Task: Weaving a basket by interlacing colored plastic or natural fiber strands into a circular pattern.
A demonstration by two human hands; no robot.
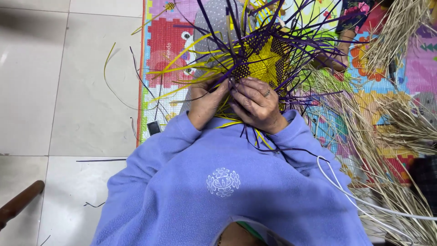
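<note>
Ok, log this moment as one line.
left hand: gripping strips | right hand: pinching strips | yellow-purple woven piece: in lap | play mat: underneath

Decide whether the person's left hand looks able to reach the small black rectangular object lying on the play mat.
Probably yes: the left hand is nearest, and only loose strands cross the way to the small black rectangular object.

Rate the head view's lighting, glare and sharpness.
Head view: even indoor light; soft glare on the floor tiles top left; hands and weave sharp; straw at the right edge slightly soft; wide-angle bending at the edges.
</note>
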